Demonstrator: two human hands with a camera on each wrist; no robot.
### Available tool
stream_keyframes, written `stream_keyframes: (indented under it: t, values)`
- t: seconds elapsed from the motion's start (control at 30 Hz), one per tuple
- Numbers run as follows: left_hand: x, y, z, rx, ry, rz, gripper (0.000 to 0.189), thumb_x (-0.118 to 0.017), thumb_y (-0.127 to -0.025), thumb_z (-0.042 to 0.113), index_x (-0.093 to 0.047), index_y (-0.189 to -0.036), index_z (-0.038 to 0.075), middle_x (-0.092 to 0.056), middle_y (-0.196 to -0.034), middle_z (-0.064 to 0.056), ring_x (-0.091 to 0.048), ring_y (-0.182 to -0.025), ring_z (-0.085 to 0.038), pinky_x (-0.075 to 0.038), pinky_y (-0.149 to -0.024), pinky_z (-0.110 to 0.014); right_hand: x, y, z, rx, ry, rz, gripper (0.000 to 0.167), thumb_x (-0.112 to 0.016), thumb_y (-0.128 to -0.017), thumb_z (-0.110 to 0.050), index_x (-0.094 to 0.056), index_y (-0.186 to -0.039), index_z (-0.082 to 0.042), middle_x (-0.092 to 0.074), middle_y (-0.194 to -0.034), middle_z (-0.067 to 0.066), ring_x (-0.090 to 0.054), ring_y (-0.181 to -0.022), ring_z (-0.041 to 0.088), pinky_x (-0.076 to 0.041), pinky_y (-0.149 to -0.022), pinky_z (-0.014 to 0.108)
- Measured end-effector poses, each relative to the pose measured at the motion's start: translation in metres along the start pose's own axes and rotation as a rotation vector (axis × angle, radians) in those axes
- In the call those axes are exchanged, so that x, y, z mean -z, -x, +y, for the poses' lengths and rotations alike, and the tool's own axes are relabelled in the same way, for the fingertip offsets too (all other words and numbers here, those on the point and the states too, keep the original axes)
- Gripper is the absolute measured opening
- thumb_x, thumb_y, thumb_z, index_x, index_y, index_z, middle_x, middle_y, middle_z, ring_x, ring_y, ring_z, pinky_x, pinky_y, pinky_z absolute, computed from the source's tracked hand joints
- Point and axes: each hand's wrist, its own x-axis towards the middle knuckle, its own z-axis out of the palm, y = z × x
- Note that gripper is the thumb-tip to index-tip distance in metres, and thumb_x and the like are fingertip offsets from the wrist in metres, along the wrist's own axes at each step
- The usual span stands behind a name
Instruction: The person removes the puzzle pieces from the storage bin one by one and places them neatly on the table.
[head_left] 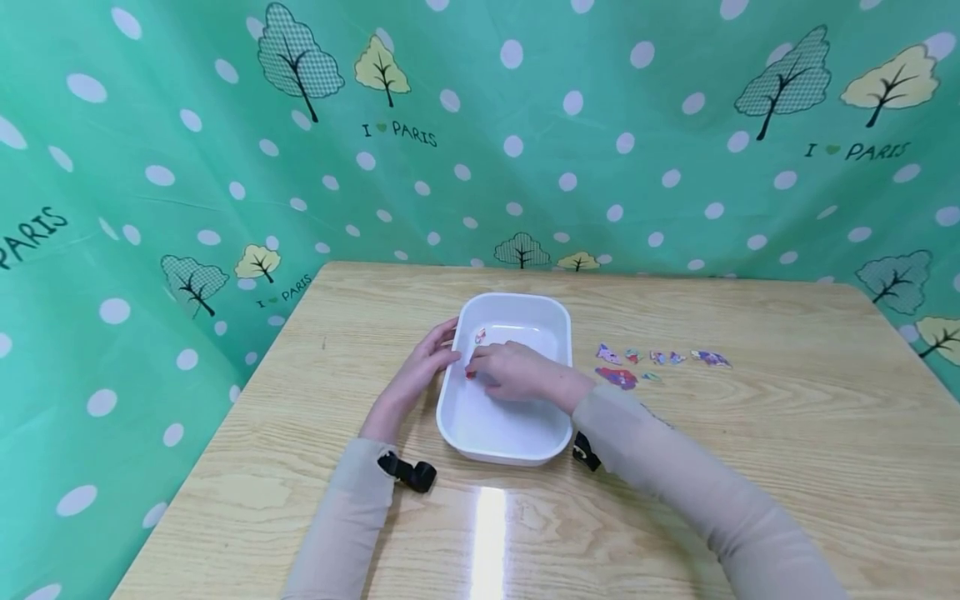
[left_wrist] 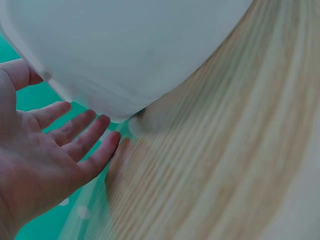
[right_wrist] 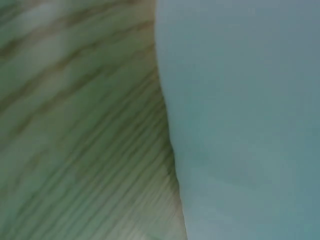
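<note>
A white plastic basin [head_left: 491, 425] stands on the wooden table. Along its left side lies my left hand [head_left: 422, 367], thumb at the rim and fingers spread loosely against the outer wall; the left wrist view shows this hand [left_wrist: 55, 145] with its fingers extended beside the basin [left_wrist: 125, 55]. Reaching over the right rim, my right hand [head_left: 513, 371] is inside the basin, fingers bent down and pinching a small red cutout [head_left: 470, 374] at the fingertips. Another small cutout [head_left: 480, 336] lies in the basin just beyond that hand. The right wrist view shows only the basin's outer wall [right_wrist: 240, 120] up close.
Right of the basin, several colourful flat cutouts lie on the table [head_left: 750, 433], among them a larger red and purple one [head_left: 617, 377] and a purple one [head_left: 711, 358]. A green polka-dot curtain [head_left: 480, 183] hangs behind the table and along its left.
</note>
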Motion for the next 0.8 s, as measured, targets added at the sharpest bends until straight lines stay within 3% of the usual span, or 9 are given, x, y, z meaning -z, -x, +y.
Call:
stream_keyframes:
  t: [0.17, 0.37, 0.57, 0.8]
  values:
    - [0.003, -0.007, -0.01, -0.001, 0.005, 0.001, 0.057, -0.046, -0.092, 0.01, -0.024, -0.144, 0.017, -0.029, -0.144, -0.014, -0.033, -0.129, -0.032, -0.029, -0.106, -0.045, -0.001, -0.002, -0.002, -0.01, 0.017, -0.013, 0.034, -0.063, -0.083, -0.015, -0.061, -0.117, -0.015, -0.057, -0.121, 0.0, -0.052, -0.112, 0.016, -0.043, -0.094, 0.034]
    - [0.006, -0.014, -0.022, -0.007, -0.007, 0.027, 0.056, -0.049, -0.091, 0.014, -0.028, -0.143, 0.022, -0.033, -0.142, -0.01, -0.037, -0.128, -0.029, -0.028, -0.106, -0.044, 0.001, -0.003, -0.004, -0.012, 0.006, 0.0, 0.023, -0.062, -0.084, -0.012, -0.067, -0.105, -0.017, -0.061, -0.108, -0.002, -0.058, -0.098, 0.014, -0.045, -0.09, 0.033]
    - [0.006, -0.014, -0.023, -0.025, -0.026, 0.041, 0.057, -0.05, -0.089, 0.016, -0.029, -0.142, 0.022, -0.034, -0.142, -0.01, -0.038, -0.126, -0.029, -0.029, -0.106, -0.044, 0.003, -0.002, -0.003, -0.02, 0.003, 0.02, 0.006, -0.067, -0.081, -0.019, -0.07, -0.086, -0.018, -0.062, -0.082, -0.006, -0.057, -0.075, 0.008, -0.046, -0.078, 0.029]
    - [0.006, -0.014, -0.02, -0.008, -0.003, 0.033, 0.058, -0.049, -0.09, 0.012, -0.028, -0.143, 0.021, -0.033, -0.143, -0.011, -0.037, -0.128, -0.029, -0.028, -0.106, -0.043, 0.004, -0.002, -0.002, -0.065, -0.009, -0.041, 0.008, -0.067, -0.081, -0.025, -0.068, -0.084, -0.018, -0.057, -0.072, -0.009, -0.049, -0.066, 0.006, -0.042, -0.07, 0.024]
